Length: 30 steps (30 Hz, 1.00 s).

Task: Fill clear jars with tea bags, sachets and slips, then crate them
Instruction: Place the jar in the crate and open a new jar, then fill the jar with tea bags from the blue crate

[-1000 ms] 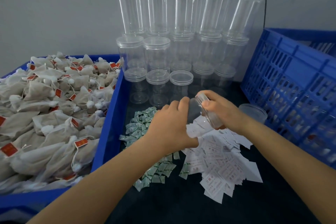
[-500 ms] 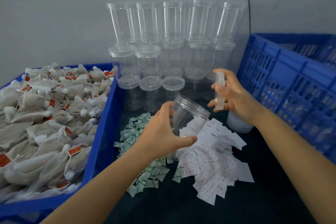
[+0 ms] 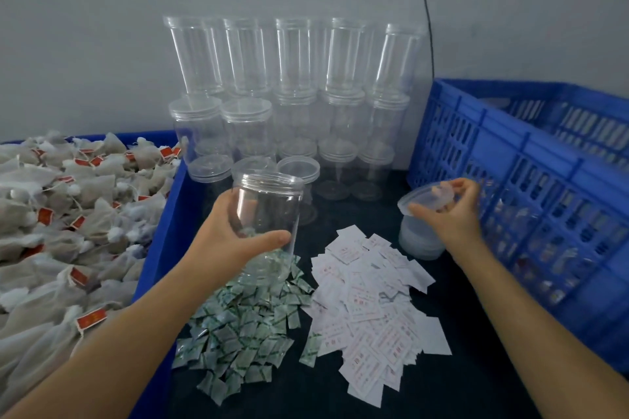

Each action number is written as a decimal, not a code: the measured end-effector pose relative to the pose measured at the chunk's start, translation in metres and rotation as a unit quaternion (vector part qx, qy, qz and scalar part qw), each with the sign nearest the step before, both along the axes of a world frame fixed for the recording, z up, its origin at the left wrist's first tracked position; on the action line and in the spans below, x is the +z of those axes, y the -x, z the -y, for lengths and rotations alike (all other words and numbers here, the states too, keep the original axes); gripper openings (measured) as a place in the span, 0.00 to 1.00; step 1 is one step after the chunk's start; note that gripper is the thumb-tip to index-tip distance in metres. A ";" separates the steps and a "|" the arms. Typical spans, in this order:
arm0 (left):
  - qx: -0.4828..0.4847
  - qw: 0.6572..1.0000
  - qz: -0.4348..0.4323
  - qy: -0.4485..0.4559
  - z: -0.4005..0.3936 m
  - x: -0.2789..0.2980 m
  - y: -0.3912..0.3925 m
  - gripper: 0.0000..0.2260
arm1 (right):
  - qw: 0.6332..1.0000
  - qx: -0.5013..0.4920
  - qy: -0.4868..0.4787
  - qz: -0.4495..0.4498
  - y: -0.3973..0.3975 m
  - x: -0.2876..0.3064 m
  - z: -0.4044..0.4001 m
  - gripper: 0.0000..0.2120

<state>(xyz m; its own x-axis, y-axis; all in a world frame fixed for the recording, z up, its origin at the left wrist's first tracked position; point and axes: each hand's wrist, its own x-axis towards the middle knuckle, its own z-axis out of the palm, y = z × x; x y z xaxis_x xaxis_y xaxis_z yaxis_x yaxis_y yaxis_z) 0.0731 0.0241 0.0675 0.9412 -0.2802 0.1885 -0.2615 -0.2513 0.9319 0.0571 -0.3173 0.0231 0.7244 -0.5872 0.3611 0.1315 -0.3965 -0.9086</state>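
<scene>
The left hand (image 3: 238,235) grips an open clear jar (image 3: 265,214) around its lower half, thumb across the front, holding it upright just above the pile of green sachets (image 3: 245,326). The jar looks empty, its wide threaded mouth facing up. To the right of the jar, the right hand (image 3: 449,211) pinches a clear lid (image 3: 427,197) over a short stack of lids (image 3: 420,241) standing on the dark bench (image 3: 476,384).

The step in hand appears to be opening a jar for filling: the lid is off and looks about to join the stack. Next, the free hand would likely need to gather tea bags (image 3: 68,214) from the blue tray (image 3: 160,248) left of the jar, then sachets and white slips (image 3: 371,309), which lie just right of the sachets.

Behind the jar, rows of empty lidded jars (image 3: 289,105) are stacked against the wall. Far right of the jar stands a blue crate (image 3: 531,180).
</scene>
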 end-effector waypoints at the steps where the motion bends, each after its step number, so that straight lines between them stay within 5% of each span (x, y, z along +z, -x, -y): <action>1: -0.001 1.000 -0.009 0.004 0.000 -0.001 -0.001 0.46 | 1.000 -0.020 0.003 -0.013 -0.002 -0.010 0.001 0.32; 7: -0.023 0.999 -0.023 -0.044 0.002 -0.006 -0.001 0.48 | 0.988 -0.139 -0.046 -0.054 -0.006 -0.049 0.004 0.32; 13: -0.030 0.998 -0.020 -0.046 0.004 -0.005 -0.002 0.47 | 0.983 -0.154 -0.055 -0.086 -0.008 -0.065 0.007 0.34; 23: -0.036 0.997 -0.010 -0.064 0.005 -0.004 0.000 0.50 | 0.984 -0.114 -0.046 -0.130 -0.004 -0.055 0.007 0.46; 28: -0.045 0.998 -0.001 -0.052 0.005 -0.009 -0.004 0.47 | 0.995 -0.089 0.023 -0.045 0.020 -0.030 -0.031 0.44; 30: -0.053 0.997 0.002 -0.052 0.007 -0.009 -0.003 0.48 | 0.999 0.000 0.026 -0.029 0.031 -0.018 -0.061 0.44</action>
<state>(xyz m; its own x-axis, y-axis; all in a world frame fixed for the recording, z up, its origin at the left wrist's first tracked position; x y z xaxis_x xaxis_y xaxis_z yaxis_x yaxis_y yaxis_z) 0.0759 0.0173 0.0588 0.9044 -0.3971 0.1563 -0.2950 -0.3170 0.9014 0.0259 -0.2564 0.0053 0.7447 -0.5694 0.3482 0.0787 -0.4431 -0.8930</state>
